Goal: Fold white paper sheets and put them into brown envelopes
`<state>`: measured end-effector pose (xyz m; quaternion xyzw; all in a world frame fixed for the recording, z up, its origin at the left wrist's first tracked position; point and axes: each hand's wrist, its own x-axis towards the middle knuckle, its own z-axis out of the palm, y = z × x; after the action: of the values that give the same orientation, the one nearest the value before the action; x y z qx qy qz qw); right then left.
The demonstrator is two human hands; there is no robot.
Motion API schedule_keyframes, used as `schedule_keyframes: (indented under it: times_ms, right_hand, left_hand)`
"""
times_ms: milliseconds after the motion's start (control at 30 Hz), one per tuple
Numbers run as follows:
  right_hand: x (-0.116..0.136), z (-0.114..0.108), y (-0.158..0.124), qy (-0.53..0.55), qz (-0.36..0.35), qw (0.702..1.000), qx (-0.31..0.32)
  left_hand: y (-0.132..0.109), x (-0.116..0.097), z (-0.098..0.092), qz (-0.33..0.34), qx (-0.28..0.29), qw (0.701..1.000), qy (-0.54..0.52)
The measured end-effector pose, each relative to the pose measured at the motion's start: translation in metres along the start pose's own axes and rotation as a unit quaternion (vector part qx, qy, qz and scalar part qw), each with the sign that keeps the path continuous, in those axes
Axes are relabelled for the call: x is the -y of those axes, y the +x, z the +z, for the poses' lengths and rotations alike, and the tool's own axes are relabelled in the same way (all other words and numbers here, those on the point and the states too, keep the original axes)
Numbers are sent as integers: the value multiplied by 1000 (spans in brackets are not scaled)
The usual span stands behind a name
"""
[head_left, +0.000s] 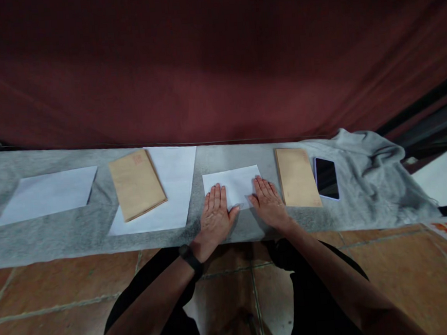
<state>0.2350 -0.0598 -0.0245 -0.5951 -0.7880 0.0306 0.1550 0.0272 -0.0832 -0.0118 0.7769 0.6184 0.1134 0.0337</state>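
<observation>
1. While you are leaning over the desk [77, 235], both of your hands are lying flat and open, fingers together, gripping nothing.
2. Your left hand [215, 217] is pressing palm-down on the lower left corner of the small white sheet [235, 186]. The heel of that hand is resting on the desk surface, off the paper.
3. Your right hand [270, 205] is pressing on the sheet's lower right corner, fingers on the paper and palm off it.
4. The small white sheet is lying near the middle of the desk, closer to the front edge than to the back edge, with its bare centre showing between your hands.
5. A brown envelope [297, 177] is lying just beside your right hand, toward the right end. A black phone [326, 178] is lying screen-up just beside its far side.
6. Toward the left end, a second brown envelope [136, 184] is lying tilted on top of a large white sheet [175, 192]. Another white sheet [47, 195] is lying well apart, near the left end.
7. A black wristband [191, 259] is sitting on your left wrist, past the front edge.
8. The grey cloth [371, 176] is covering the desk and bunching up at the right end.
</observation>
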Motion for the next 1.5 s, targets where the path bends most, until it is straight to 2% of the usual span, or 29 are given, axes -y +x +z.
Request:
schedule_keyframes:
  times_ms: [267, 400, 500, 600, 800, 1500]
  right_hand:
    - [-7, 1, 5, -6, 28, 999, -29]
    - [-2, -3, 9, 4, 23, 999, -32]
    - [7, -3, 13, 28, -1, 1000, -14]
    - [18, 1, 15, 58, -26, 998, 22]
    - [28, 4, 10, 63, -78, 993, 55]
    - [26, 3, 17, 23, -60, 996, 62]
  left_hand:
    - [7, 8, -2, -24, -8, 1000, 8]
    - [12, 13, -2, -33, -24, 999, 22]
    - [16, 10, -4, -20, -21, 999, 23]
    - [17, 1, -4, 20, -4, 1000, 7]
    - [10, -10, 4, 72, 27, 997, -6]
    - [20, -4, -3, 59, 50, 997, 29]
